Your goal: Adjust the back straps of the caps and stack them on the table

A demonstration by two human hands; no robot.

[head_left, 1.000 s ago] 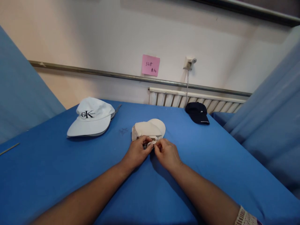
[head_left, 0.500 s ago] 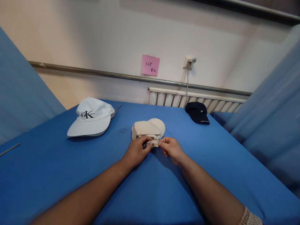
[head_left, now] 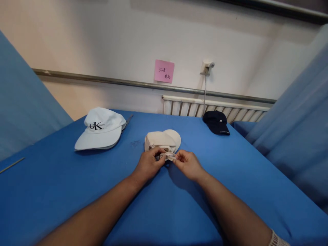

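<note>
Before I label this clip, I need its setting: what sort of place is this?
Probably a curtained-off indoor work space: a blue-covered table stands between blue curtains, with a radiator along the wall behind.

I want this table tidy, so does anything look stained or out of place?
A dark smudge marks the blue cloth between the white cap and the beige cap, standing out against plain blue. A thin stick at the left edge of view also looks odd among caps.
</note>
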